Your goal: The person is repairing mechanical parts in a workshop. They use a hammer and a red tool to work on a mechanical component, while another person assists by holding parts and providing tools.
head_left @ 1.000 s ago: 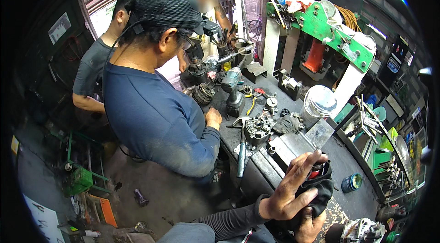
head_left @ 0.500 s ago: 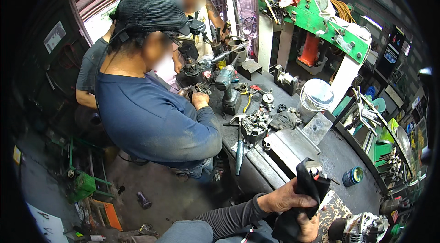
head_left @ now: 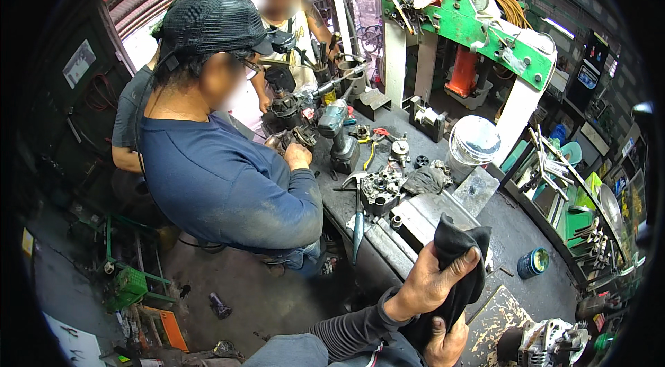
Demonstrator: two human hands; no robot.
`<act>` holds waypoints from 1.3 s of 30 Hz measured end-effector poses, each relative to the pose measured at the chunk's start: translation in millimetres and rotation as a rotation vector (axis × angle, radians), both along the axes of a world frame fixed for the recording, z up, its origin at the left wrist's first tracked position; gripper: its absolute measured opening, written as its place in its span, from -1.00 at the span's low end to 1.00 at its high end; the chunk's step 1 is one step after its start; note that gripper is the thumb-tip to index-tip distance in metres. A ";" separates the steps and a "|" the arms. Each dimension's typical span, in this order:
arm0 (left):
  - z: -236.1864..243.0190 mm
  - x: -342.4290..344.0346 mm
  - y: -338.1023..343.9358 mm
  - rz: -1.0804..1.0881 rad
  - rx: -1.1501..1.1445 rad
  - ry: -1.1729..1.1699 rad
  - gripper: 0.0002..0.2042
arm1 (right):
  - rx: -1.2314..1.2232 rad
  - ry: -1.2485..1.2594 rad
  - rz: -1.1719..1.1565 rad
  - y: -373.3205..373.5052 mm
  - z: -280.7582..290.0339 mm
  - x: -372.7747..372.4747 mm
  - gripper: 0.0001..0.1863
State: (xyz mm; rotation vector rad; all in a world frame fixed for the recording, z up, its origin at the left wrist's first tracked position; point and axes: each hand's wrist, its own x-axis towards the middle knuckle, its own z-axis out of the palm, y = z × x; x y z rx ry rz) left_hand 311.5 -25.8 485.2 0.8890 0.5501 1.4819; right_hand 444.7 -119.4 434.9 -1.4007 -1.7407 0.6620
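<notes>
My left hand (head_left: 424, 285) is closed on a black cloth (head_left: 465, 246), thumb across its front. Lower down, my right hand (head_left: 447, 343) grips the same cloth, which hangs between both hands. Whatever the cloth may wrap is hidden. Beyond my hands, a flat metal plate (head_left: 428, 218) lies on the workbench, with a metal engine casing (head_left: 379, 189) and a hammer with a blue handle (head_left: 358, 228) beside it. To the right stands an open blue tin (head_left: 533, 263). An alternator (head_left: 551, 343) sits near the lower right.
A co-worker in a blue shirt (head_left: 228, 159) works on a metal part at the bench's left; another person (head_left: 298, 28) stands farther back. A cordless impact driver (head_left: 339, 135), a white bucket (head_left: 474, 142) and a green press frame (head_left: 485, 34) stand beyond. A worn board (head_left: 495, 322) lies near my right hand.
The cloth's upper end has risen and now covers the metal piece that showed at its top. My left hand has moved up and left; my right hand has shifted slightly left.
</notes>
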 end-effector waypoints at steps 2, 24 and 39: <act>-3.7 1.9 -2.6 -0.061 -0.014 -0.010 -0.73 | -0.113 0.054 -0.007 1.6 -1.7 3.6 -0.39; -18.3 15.1 -14.5 -0.302 0.024 0.064 -0.35 | -0.387 0.084 0.248 -8.0 -27.9 60.7 -0.47; -36.3 48.3 -39.4 -0.629 0.369 0.457 -0.44 | -0.043 0.712 0.070 19.7 -3.9 104.9 -0.11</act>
